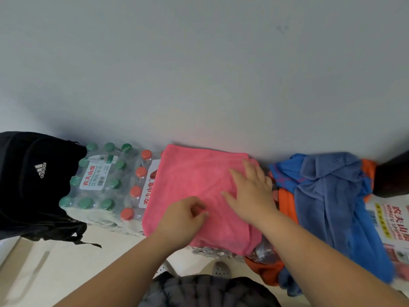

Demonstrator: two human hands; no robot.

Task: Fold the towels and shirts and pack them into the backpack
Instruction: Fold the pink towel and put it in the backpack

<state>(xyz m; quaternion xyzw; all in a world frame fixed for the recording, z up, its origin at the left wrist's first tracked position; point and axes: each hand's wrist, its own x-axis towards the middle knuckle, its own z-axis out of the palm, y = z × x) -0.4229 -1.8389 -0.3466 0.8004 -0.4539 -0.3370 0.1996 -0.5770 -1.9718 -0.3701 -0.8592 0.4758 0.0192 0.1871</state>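
Observation:
A pink towel (194,180) lies folded flat on top of shrink-wrapped packs of water bottles, against the wall. My right hand (252,191) rests flat on its right part, fingers spread. My left hand (183,216) sits on the towel's near left part, fingers curled with the fingertips on the cloth. A black backpack (28,185) with a white logo stands at the far left. To the right lies a heap of cloth: a blue towel (327,191), a bright blue garment (365,244) and orange fabric (285,204).
A pack of green-capped bottles (97,180) stands between the backpack and the towel, with red-capped bottles (137,191) beside it. A printed carton (391,222) lies at the right, a dark object (394,176) behind it. The pale floor (66,262) and a grey shoe (221,270) show below.

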